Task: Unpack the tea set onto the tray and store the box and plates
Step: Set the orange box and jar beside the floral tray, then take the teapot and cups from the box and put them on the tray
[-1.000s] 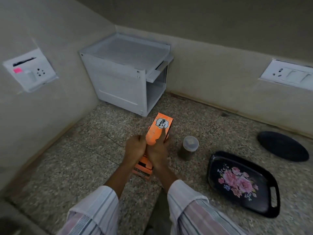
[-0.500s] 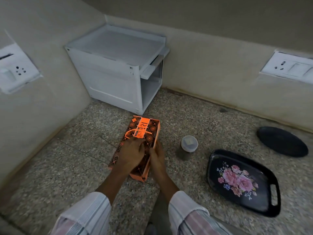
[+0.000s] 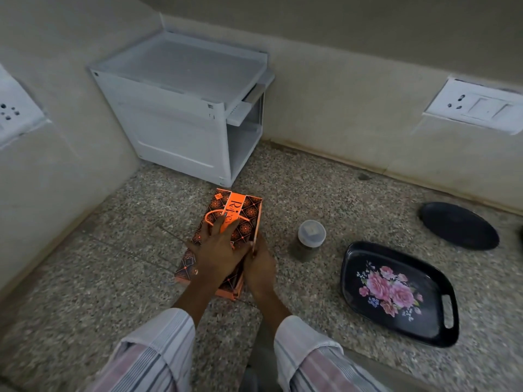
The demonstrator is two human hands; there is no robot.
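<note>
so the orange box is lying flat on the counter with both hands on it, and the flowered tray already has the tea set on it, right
Not quite. The head view shows the flowered tray holding nothing; only its printed roses show. The rest stands: the orange box lies flat on the counter, with the left hand spread on its top and the right hand at its right edge.

From my headset view I see two bare forearms coming out of loose, rolled-up shirt sleeves. The left sleeve is pale, almost white, with grey lengthwise stripes and broad pinkish bands. The right sleeve is of the same striped cloth, its cuff folded back thickly. Both hands are without gloves, rings or a watch.
</note>
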